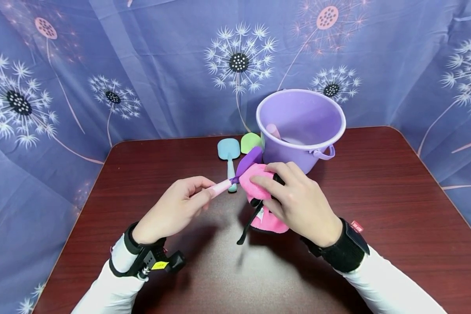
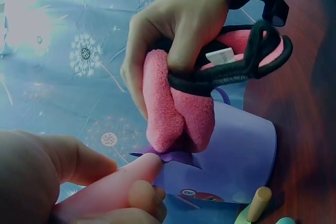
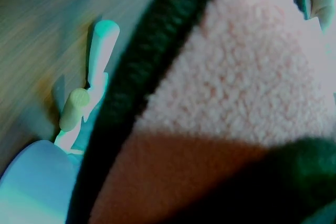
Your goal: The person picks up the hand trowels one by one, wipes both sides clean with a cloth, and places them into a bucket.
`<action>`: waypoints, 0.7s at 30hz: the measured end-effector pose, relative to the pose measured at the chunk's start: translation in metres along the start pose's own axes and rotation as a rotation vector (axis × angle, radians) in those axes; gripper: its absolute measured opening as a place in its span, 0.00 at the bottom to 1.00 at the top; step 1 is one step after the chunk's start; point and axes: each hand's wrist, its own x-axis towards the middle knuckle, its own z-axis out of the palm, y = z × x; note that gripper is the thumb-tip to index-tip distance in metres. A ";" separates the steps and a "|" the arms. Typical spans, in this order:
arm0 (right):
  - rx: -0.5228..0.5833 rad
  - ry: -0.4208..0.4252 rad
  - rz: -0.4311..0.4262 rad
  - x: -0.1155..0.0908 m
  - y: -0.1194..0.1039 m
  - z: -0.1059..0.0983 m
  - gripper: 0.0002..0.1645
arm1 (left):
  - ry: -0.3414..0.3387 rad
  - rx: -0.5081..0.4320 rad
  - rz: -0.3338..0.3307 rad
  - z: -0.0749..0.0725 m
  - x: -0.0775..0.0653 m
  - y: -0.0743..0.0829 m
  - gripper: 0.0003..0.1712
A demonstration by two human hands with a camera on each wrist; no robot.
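Note:
My left hand (image 1: 176,205) pinches the pale pink handle of a toy shovel (image 1: 221,187) between thumb and fingers. The shovel's purple blade points away toward the bucket. My right hand (image 1: 298,198) grips a pink fleecy cloth (image 1: 257,185) with black edging, a white label and a dangling black strap. In the left wrist view the folded cloth (image 2: 163,98) meets the purple blade (image 2: 181,157) just beyond the handle, and part of the blade is hidden behind it. The right wrist view is mostly filled by the cloth (image 3: 236,72).
A purple bucket (image 1: 288,155) stands behind the right hand, with a pink handle (image 1: 273,130) inside it. Left of the bucket, a light blue toy shovel (image 1: 228,149) and a green tool (image 1: 250,143) lie on the dark red table (image 1: 141,165). A patterned curtain (image 1: 172,87) hangs behind.

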 end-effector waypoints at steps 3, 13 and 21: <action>-0.010 0.009 0.030 0.000 0.003 0.000 0.22 | -0.001 0.013 -0.004 -0.001 -0.001 0.001 0.07; -0.044 0.010 0.094 -0.001 0.011 0.002 0.26 | 0.006 0.058 0.005 -0.005 -0.003 0.002 0.08; -0.064 0.009 0.133 -0.002 0.015 0.002 0.27 | 0.000 0.069 0.005 -0.006 -0.004 0.002 0.07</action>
